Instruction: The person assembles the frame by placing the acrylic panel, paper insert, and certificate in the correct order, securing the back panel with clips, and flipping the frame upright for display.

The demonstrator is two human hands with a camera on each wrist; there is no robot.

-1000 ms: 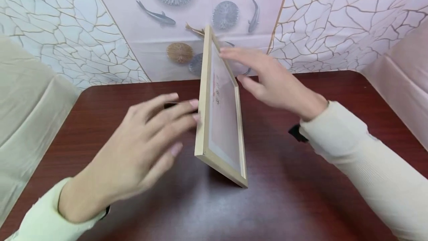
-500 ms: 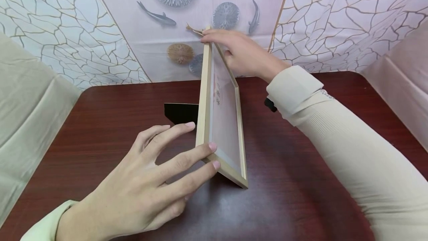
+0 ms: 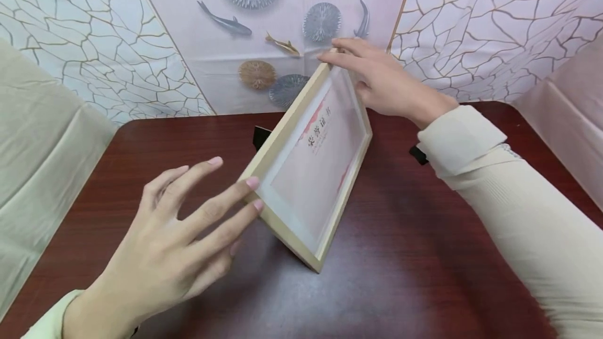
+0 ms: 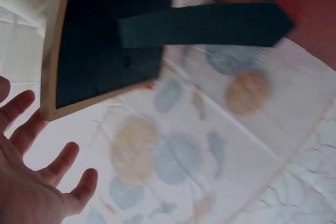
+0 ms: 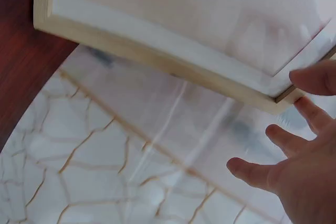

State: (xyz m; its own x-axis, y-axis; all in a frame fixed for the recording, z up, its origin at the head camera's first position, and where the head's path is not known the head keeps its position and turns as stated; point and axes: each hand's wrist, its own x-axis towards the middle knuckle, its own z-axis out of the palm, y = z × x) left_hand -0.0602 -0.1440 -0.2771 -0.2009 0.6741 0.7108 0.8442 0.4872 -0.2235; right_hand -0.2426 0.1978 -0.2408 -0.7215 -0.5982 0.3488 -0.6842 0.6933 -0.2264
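A pale wooden picture frame [image 3: 325, 140] stands tilted on the table, holding a certificate with red trim and dark characters behind a clear front. My right hand [image 3: 381, 77] pinches its far top corner; the right wrist view has the thumb [image 5: 317, 77] on the front and a finger behind the edge. At the near top corner, fingertips of my left hand [image 3: 174, 234] touch the wood, the fingers spread and fairly straight. From behind, the left wrist view shows the dark backing [image 4: 105, 72] and a black stand leg [image 4: 205, 24] jutting out.
The frame rests on a dark red wooden table [image 3: 400, 255]. Behind the far edge hangs a patterned cloth [image 3: 235, 88] with fish and round motifs. Pale cloth panels [image 3: 42, 161] flank the table on both sides.
The right hand has come onto the far corner. The frame has turned, its far end going right and its near corner left, so more of its front shows. The left hand has shifted left with it.
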